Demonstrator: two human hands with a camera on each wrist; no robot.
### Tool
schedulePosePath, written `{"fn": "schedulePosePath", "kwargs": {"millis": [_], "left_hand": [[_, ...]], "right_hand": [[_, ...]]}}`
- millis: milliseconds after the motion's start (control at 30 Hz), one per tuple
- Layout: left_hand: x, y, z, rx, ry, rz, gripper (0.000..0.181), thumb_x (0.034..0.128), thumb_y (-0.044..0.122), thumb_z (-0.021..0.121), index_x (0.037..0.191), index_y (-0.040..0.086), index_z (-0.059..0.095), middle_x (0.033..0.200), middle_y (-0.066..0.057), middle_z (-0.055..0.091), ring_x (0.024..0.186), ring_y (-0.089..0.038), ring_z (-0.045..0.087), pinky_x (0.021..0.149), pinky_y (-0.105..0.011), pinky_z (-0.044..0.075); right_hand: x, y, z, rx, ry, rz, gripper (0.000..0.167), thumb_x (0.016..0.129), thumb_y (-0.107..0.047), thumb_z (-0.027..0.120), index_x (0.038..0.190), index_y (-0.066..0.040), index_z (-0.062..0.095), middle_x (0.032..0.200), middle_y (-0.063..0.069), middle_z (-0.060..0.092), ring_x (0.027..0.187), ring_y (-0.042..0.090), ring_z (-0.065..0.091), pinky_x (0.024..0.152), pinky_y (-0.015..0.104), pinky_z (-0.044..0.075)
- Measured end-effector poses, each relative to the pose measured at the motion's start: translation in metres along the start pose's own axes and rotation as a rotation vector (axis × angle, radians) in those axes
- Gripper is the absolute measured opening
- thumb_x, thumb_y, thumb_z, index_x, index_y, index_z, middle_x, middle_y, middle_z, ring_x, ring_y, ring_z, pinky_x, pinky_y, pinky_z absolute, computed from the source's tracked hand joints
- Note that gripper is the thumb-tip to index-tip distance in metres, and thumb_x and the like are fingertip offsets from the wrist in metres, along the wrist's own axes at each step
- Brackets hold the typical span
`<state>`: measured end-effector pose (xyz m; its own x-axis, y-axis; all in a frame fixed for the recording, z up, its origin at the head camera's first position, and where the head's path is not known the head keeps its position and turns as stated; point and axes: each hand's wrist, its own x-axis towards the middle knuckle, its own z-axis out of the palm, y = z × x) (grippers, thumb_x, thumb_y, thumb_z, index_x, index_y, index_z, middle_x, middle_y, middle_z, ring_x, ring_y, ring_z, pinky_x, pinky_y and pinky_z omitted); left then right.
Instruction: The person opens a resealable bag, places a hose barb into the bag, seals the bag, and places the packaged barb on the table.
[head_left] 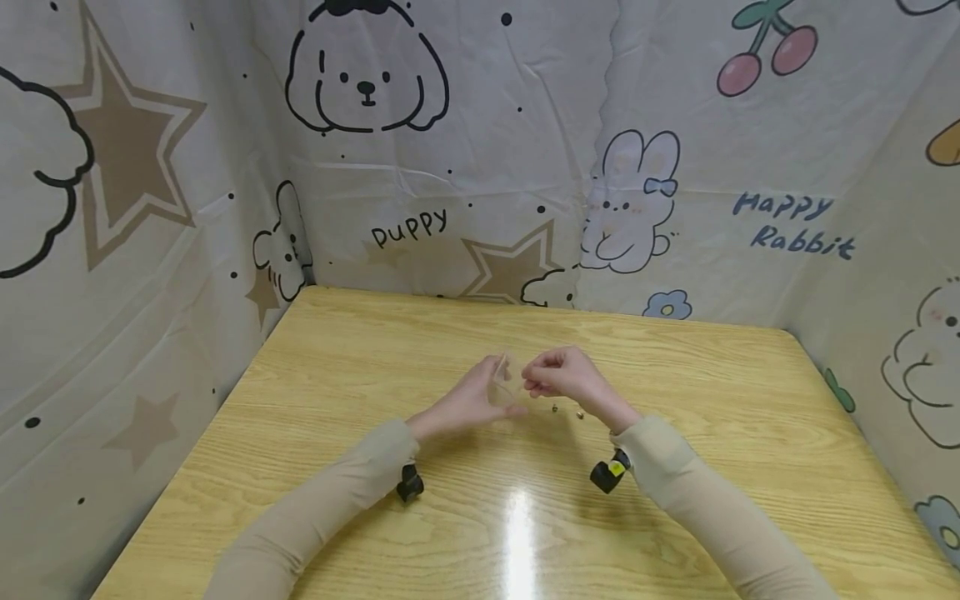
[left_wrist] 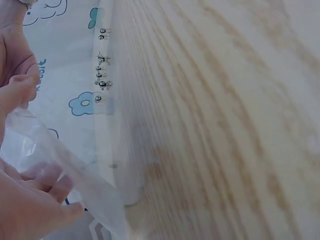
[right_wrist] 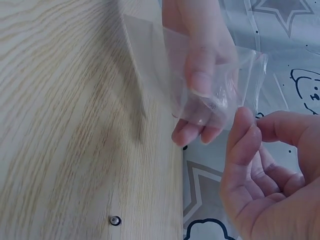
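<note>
1. Head view: near the centre of the frame, a person's left hand [head_left: 472, 396] and right hand [head_left: 570, 375] face each other above the yellow wood-grain table [head_left: 360, 350]. A clear, thin plastic bag [head_left: 506, 382] is between them, against the left hand's spread thumb and fingers. Two tiny shiny metal pieces [head_left: 580, 415] lie on the table just below the right hand. White cartoon-printed cloth [head_left: 487, 158] fills the upper frame.
2. Left wrist view: the bag slants across the lower left, the left hand curved around it; the right hand shows at the upper left, by the bag's upper edge. Several metal pieces stand in a line at upper left.
3. Right wrist view: the bag lies upper centre, held in the left hand. At centre right, the right hand's thumb and forefinger pinch its edge narrowly. One metal piece sits lower left.
</note>
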<state>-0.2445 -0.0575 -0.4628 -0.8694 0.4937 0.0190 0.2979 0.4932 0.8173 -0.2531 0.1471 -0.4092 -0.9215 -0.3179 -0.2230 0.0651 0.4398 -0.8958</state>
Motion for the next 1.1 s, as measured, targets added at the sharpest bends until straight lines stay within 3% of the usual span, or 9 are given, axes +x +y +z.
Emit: {"fn": "schedulePosePath", "kwargs": {"millis": [367,600,867,1100], "left_hand": [[-0.002,-0.001,-0.003,-0.103,0.046,0.005,0.065,0.0932,0.030,0.070,0.142,0.003,0.037,0.148,-0.019,0.047,0.133,-0.030,0.051,0.113,-0.052,0.041],[-0.002,-0.002,-0.004,-0.102,0.070,0.025,0.059,0.0926,0.027,0.071,0.138,0.003,0.042,0.146,-0.018,0.049,0.129,-0.030,0.053,0.112,-0.053,0.042],[-0.004,-0.004,-0.002,-0.084,0.056,0.044,0.063,0.0917,0.026,0.072,0.140,0.001,0.041,0.140,-0.021,0.053,0.125,-0.031,0.053,0.109,-0.052,0.044],[-0.003,-0.004,-0.001,-0.060,0.057,0.050,0.057,0.0903,0.023,0.074,0.133,-0.002,0.045,0.130,-0.018,0.058,0.125,-0.031,0.053,0.110,-0.050,0.043]], "right_hand": [[-0.003,0.005,-0.007,-0.005,-0.005,0.005,0.033,0.096,-0.016,0.063,0.113,0.011,0.066,0.091,0.008,0.074,0.075,0.007,0.069,0.090,0.041,0.060],[-0.003,0.006,-0.008,-0.002,-0.018,-0.001,0.031,0.096,-0.014,0.063,0.113,0.012,0.065,0.089,0.007,0.073,0.074,0.006,0.068,0.089,0.040,0.060],[-0.005,0.005,-0.012,-0.014,-0.013,-0.007,0.035,0.097,-0.019,0.063,0.116,0.010,0.064,0.096,0.011,0.073,0.078,0.008,0.069,0.092,0.042,0.059],[-0.007,0.002,-0.014,-0.031,-0.015,-0.048,0.033,0.097,-0.022,0.065,0.114,0.005,0.065,0.099,0.014,0.073,0.081,0.011,0.070,0.091,0.041,0.060]]}}
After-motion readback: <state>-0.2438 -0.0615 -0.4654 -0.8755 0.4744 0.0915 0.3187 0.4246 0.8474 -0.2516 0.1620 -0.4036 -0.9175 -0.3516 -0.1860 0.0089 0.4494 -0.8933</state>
